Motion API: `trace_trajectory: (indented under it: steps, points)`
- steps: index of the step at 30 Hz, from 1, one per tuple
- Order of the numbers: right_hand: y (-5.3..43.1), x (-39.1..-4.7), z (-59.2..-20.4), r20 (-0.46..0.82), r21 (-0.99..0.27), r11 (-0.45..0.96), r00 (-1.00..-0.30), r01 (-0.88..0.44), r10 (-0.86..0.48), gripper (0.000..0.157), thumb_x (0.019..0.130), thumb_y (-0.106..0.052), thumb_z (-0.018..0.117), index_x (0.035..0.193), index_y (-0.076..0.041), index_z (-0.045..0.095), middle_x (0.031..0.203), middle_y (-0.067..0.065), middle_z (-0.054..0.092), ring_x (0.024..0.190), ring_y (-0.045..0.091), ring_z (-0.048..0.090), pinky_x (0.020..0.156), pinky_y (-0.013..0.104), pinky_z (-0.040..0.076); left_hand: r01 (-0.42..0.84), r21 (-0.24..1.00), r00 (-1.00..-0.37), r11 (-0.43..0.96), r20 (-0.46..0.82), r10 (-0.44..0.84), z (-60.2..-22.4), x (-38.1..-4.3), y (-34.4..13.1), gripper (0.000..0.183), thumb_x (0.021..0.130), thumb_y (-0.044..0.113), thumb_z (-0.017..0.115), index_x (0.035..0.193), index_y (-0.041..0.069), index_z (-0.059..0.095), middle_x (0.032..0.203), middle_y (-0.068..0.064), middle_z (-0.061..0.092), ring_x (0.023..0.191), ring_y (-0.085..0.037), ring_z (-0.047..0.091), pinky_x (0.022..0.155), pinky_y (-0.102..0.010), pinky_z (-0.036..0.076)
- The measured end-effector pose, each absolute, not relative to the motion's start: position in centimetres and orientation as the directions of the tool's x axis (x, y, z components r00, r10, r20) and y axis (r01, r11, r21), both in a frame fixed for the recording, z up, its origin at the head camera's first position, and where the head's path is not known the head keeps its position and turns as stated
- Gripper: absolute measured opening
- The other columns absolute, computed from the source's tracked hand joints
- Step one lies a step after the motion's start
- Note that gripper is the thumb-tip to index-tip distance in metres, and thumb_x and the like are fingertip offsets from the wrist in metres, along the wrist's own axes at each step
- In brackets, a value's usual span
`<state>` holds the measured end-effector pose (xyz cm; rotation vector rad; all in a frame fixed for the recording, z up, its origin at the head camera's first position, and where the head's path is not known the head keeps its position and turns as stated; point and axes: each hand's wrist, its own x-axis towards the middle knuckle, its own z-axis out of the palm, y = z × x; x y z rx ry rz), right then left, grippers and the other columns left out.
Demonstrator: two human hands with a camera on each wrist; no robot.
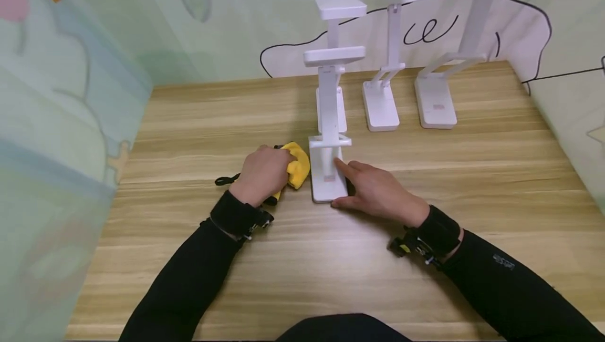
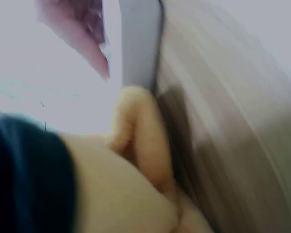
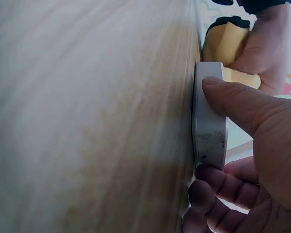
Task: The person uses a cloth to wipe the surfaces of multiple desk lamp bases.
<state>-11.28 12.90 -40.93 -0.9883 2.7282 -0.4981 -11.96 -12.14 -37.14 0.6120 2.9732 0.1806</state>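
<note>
A white folding desk lamp [image 1: 329,189] stands at the middle of the wooden table, its head raised on a hinged arm. My right hand [image 1: 378,190] grips the front right corner of its base, thumb on the front edge and index finger on top. In the right wrist view, dark smudges mark the side of the base [image 3: 211,143], and the other fingers curl at its far end. My left hand [image 1: 264,174] holds a bunched yellow cloth [image 1: 299,169] with black trim, close against the left side of the base. In the left wrist view the cloth [image 2: 148,141] overlaps the base.
Behind the gripped lamp stands another white lamp [image 1: 341,7], partly hidden by it. Two more, a middle lamp [image 1: 381,108] and a right lamp [image 1: 436,103], stand toward the back right. A patterned wall [image 1: 212,32] borders the table. A black loop [image 1: 227,179] sticks out left of the left hand.
</note>
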Motion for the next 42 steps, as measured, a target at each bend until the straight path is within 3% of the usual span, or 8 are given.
trace_trajectory:
  steps: [7, 15, 19, 22, 25, 29, 35, 42]
  points:
    - [13.1, -11.2, -41.0, -0.061, -0.371, 0.728, -0.767, -0.577, -0.639, 0.096, 0.079, -0.059, 0.070, 0.150, -0.006, 0.032, 0.107, 0.011, 0.060, 0.084, 0.022, 0.057, 0.072, 0.042, 0.053, 0.574, 0.159, -0.816, 0.803, 0.034, 0.577, -36.9, -12.1, -10.5, 0.047, 0.079, 0.000, 0.061, 0.123, 0.017, 0.067, 0.126, -0.007, 0.066, 0.088, -0.026, 0.061, 0.078, -0.040, 0.053]
    - [13.1, -11.1, -41.1, -0.062, -0.360, 0.732, -0.768, -0.578, -0.637, 0.096, 0.078, -0.058, 0.071, 0.149, -0.005, 0.033, 0.112, 0.015, 0.060, 0.091, 0.025, 0.060, 0.076, 0.045, 0.053, 0.507, 0.219, -0.841, 0.833, -0.085, 0.534, -37.7, -12.4, -10.9, 0.046, 0.085, 0.007, 0.062, 0.130, 0.018, 0.063, 0.118, -0.007, 0.069, 0.075, -0.022, 0.058, 0.066, -0.035, 0.052]
    - [13.0, -11.1, -41.2, -0.063, -0.370, 0.727, -0.765, -0.579, -0.641, 0.096, 0.079, -0.058, 0.071, 0.149, -0.005, 0.032, 0.114, 0.016, 0.060, 0.093, 0.026, 0.060, 0.078, 0.046, 0.053, 0.435, 0.226, -0.862, 0.871, -0.173, 0.476, -37.2, -12.1, -11.9, 0.023, 0.086, 0.007, 0.058, 0.100, 0.016, 0.073, 0.089, -0.006, 0.069, 0.070, -0.020, 0.055, 0.061, -0.033, 0.047]
    - [12.9, -11.2, -41.3, -0.055, -0.371, 0.722, -0.762, -0.584, -0.645, 0.096, 0.079, -0.058, 0.071, 0.149, -0.004, 0.032, 0.114, 0.016, 0.060, 0.094, 0.026, 0.060, 0.078, 0.046, 0.053, 0.389, 0.177, -0.900, 0.904, -0.137, 0.414, -37.5, -12.8, -12.7, 0.015, 0.085, 0.005, 0.057, 0.080, 0.015, 0.066, 0.074, -0.005, 0.061, 0.068, -0.022, 0.055, 0.065, -0.038, 0.047]
    - [12.9, -11.3, -41.3, -0.052, -0.371, 0.722, -0.763, -0.584, -0.644, 0.096, 0.079, -0.057, 0.071, 0.149, -0.004, 0.032, 0.112, 0.015, 0.060, 0.092, 0.025, 0.060, 0.076, 0.045, 0.053, 0.345, 0.128, -0.933, 0.930, -0.059, 0.355, -38.3, -14.3, -13.0, 0.017, 0.085, 0.004, 0.057, 0.094, 0.012, 0.070, 0.089, -0.008, 0.068, 0.081, -0.025, 0.061, 0.075, -0.043, 0.047]
    - [12.8, -11.3, -41.4, -0.044, -0.380, 0.716, -0.762, -0.586, -0.647, 0.095, 0.079, -0.057, 0.071, 0.148, -0.004, 0.034, 0.111, 0.015, 0.060, 0.088, 0.023, 0.059, 0.073, 0.043, 0.053, 0.346, 0.117, -0.934, 0.931, -0.052, 0.354, -39.2, -15.9, -12.3, 0.042, 0.088, 0.006, 0.057, 0.129, 0.009, 0.061, 0.121, -0.012, 0.066, 0.099, -0.028, 0.062, 0.083, -0.047, 0.044]
    - [12.9, -11.3, -41.6, -0.032, -0.389, 0.707, -0.758, -0.590, -0.651, 0.094, 0.079, -0.056, 0.072, 0.148, -0.004, 0.035, 0.109, 0.013, 0.060, 0.084, 0.022, 0.057, 0.071, 0.041, 0.052, 0.321, 0.312, -0.914, 0.894, -0.145, 0.378, -39.3, -15.8, -11.7, 0.061, 0.090, 0.012, 0.058, 0.148, 0.008, 0.037, 0.085, -0.010, 0.066, 0.071, -0.027, 0.053, 0.083, -0.043, 0.046]
    - [12.8, -11.5, -41.6, -0.049, -0.383, 0.713, -0.758, -0.588, -0.651, 0.095, 0.079, -0.057, 0.071, 0.148, -0.003, 0.034, 0.108, 0.012, 0.059, 0.079, 0.020, 0.055, 0.067, 0.039, 0.051, 0.286, 0.465, -0.910, 0.838, -0.141, 0.389, -39.2, -14.6, -12.0, 0.049, 0.087, 0.014, 0.062, 0.132, 0.006, 0.046, 0.092, -0.010, 0.063, 0.075, -0.024, 0.057, 0.066, -0.034, 0.050]
